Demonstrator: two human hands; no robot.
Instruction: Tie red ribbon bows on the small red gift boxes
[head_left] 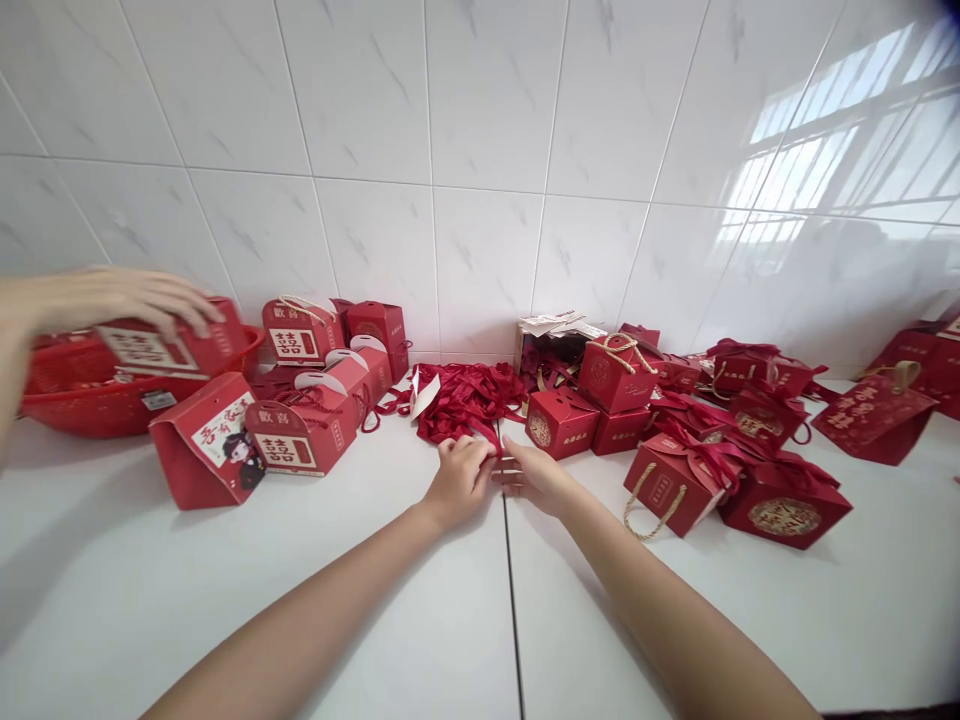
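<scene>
At the near edge of a heap of dark red ribbons (474, 390), my two hands meet over the white table. My left hand (461, 482) has its fingers curled and pinched on a red ribbon (498, 447). Facing it, my right hand (536, 478) has its fingers stretched out, somewhat apart, with the tips close to the same ribbon. A small red box (561, 422) with a round gold pattern stands just beyond my right hand. Left of the heap sits a red box with a rounded top (304, 440).
At the left, another person's hand (142, 300) holds a red box (176, 340) over a red plastic basket (105, 405). An upright red box (210, 440) stands nearby. Ribbon-tied boxes (784, 500) crowd the right side. White tiles (487, 260) form the wall behind.
</scene>
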